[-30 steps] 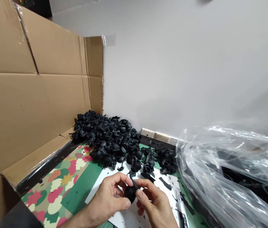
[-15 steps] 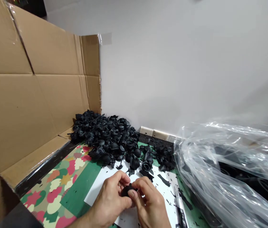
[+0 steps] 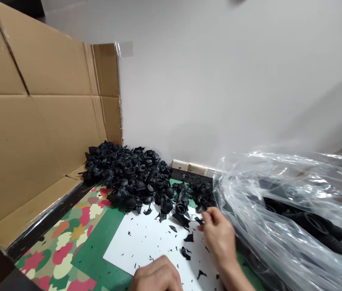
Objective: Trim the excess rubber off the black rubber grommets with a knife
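My left hand (image 3: 157, 275) is at the bottom edge, over the near part of a white sheet (image 3: 146, 238). Its fingers are curled, and whatever they hold is hidden. My right hand (image 3: 220, 234) reaches over the right side of the sheet. Its thumb and fingers are pinched together beside a pile of black scraps (image 3: 203, 192); I cannot make out what is between them. Black rubber offcuts (image 3: 188, 238) and tiny crumbs lie across the paper. A ribbed black rubber part (image 3: 166, 205) and a ring-ended one (image 3: 181, 207) rest at the sheet's far edge.
A large heap of ribbed black rubber parts (image 3: 134, 171) lies against the wall. Cardboard (image 3: 52, 113) stands on the left, above a patterned sheet (image 3: 64, 238) on a green surface (image 3: 102, 248). A clear plastic bag (image 3: 250, 194) with black parts (image 3: 313, 224) inside fills the right side.
My hands were together around a small black piece; now they are apart. The right has moved right and farther away, the left down towards me. More offcuts on the paper are visible.
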A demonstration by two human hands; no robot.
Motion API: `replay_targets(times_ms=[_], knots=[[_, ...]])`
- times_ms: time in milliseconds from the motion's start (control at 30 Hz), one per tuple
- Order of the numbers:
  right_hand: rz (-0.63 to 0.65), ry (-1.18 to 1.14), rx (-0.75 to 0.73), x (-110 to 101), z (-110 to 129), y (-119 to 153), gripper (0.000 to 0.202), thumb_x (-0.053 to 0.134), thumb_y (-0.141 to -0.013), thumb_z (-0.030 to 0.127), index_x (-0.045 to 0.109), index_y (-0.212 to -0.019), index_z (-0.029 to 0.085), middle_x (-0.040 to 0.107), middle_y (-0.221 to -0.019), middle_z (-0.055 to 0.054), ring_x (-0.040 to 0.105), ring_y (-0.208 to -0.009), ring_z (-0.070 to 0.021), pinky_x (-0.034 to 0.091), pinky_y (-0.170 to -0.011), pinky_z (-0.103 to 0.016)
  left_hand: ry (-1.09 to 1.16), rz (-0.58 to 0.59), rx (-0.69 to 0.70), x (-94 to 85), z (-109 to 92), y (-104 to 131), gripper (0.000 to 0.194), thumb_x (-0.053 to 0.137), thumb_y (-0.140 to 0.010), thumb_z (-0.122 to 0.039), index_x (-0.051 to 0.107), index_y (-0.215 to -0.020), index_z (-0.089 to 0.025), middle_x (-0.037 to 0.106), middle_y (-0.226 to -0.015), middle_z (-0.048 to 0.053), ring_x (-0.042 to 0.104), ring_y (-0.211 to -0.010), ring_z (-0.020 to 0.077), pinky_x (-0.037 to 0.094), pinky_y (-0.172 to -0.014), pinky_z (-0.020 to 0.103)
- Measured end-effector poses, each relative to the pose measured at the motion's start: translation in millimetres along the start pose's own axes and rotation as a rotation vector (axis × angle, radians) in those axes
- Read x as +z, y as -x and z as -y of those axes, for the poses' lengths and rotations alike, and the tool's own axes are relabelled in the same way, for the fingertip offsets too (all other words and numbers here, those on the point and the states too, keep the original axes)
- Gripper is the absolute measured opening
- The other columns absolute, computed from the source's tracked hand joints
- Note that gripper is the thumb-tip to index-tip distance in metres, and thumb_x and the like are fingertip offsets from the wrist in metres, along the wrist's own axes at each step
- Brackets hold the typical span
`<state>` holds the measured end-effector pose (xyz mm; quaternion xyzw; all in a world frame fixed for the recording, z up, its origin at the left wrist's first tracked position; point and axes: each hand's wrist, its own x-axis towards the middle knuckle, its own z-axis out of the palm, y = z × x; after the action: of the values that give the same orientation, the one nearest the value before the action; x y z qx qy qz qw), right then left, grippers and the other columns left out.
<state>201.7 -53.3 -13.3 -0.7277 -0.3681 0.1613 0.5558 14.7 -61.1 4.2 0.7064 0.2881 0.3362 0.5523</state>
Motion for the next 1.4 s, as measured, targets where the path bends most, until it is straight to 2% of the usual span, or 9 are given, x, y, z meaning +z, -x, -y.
replay_targets(times_ms=[67,133,233,400,633,833,1033,1267,1400], knots=[[-0.057,0.027,0.026,-10,-4,-9,0.020,0.047,-0.075,0.042,0.043,-0.064,0.026,0.045,-0.051,0.003,0.056,-0.048,-0.0226,0.036,-0.043,-0.028,0.150,-0.039,-0.188,-1.5,2,1,0.011,0.073,-0.062,-0.017,0.063,-0.067,-0.019,0.054,-0.059,-0.002,0.047,-0.057,0.0135,0.035,-0.054,0.024],[0.010,0.013,-0.010,-11,-4,-10,0.023,0.047,-0.076,0.045,0.047,-0.066,0.025,0.048,-0.052,0.003,0.059,-0.048,-0.0223,0.040,-0.045,-0.029,0.236,-0.179,-0.336,-5.6,2,-4,0.030,0.076,-0.052,-0.009,0.064,-0.079,-0.018,0.057,-0.061,-0.003,0.049,-0.060,0.0130,0.036,-0.054,0.022],[0.190,-0.022,-0.104,-4,0,-1,0.023,0.054,-0.073,0.043,0.062,-0.076,0.022,0.058,-0.056,0.001,0.059,-0.048,-0.0203,0.046,-0.050,-0.030,0.267,-0.230,-0.329,-11.7,0,-14,0.033,0.076,-0.049,-0.008,0.065,-0.079,-0.016,0.058,-0.060,-0.004,0.049,-0.060,0.0120,0.037,-0.055,0.021],[0.269,0.022,-0.341,-3,3,12,0.030,0.055,-0.081,0.031,0.066,-0.107,0.021,0.064,-0.108,-0.010,0.061,-0.065,-0.0172,0.049,-0.061,-0.031,0.263,-0.264,-0.354,-14.9,-4,-19,0.033,0.074,-0.047,-0.005,0.064,-0.077,-0.014,0.058,-0.058,-0.004,0.048,-0.059,0.0117,0.037,-0.053,0.020],[0.386,-0.251,-0.560,9,16,41,0.011,0.057,-0.086,0.023,0.064,-0.078,0.024,0.057,-0.072,0.000,0.055,-0.065,-0.0159,0.042,-0.057,-0.026,0.189,-0.288,-0.329,-14.3,-6,-22,0.030,0.070,-0.051,-0.003,0.062,-0.077,-0.016,0.056,-0.057,-0.006,0.047,-0.057,0.0114,0.037,-0.051,0.020],[0.219,-0.315,-0.491,36,9,59,0.025,0.046,-0.093,0.024,0.046,-0.068,0.023,0.044,-0.067,0.003,0.044,-0.058,-0.0138,0.032,-0.053,-0.025,-0.127,-0.331,-0.121,-9.9,-6,-21,0.026,0.063,-0.058,0.001,0.064,-0.075,-0.019,0.060,-0.076,0.000,0.050,-0.063,0.0137,0.039,-0.055,0.022],[0.075,-0.159,-0.356,40,10,62,0.028,0.031,-0.094,0.030,0.037,-0.068,0.026,0.040,-0.063,0.004,0.039,-0.053,-0.0156,0.031,-0.051,-0.027,-0.336,-0.249,0.040,-11.0,-11,-22,0.020,0.063,-0.067,-0.003,0.064,-0.076,-0.021,0.062,-0.081,0.003,0.055,-0.073,0.0184,0.040,-0.062,0.026],[-0.046,0.024,0.039,5,-1,8,0.018,0.039,-0.080,0.037,0.039,-0.065,0.026,0.046,-0.057,0.001,0.050,-0.056,-0.0214,0.039,-0.053,-0.032,0.117,-0.184,-0.098,-13.0,-10,-16,0.013,0.072,-0.060,-0.010,0.064,-0.067,-0.018,0.062,-0.070,0.001,0.055,-0.066,0.0158,0.041,-0.059,0.024],[0.133,-0.019,-0.002,-3,-3,4,0.032,0.039,-0.085,0.049,0.047,-0.066,0.024,0.048,-0.056,0.003,0.050,-0.054,-0.0188,0.041,-0.053,-0.029,0.388,-0.200,-0.284,-20.4,-6,-19,0.036,0.082,-0.054,-0.015,0.067,-0.087,-0.016,0.065,-0.072,0.002,0.056,-0.068,0.0145,0.043,-0.058,0.021]])
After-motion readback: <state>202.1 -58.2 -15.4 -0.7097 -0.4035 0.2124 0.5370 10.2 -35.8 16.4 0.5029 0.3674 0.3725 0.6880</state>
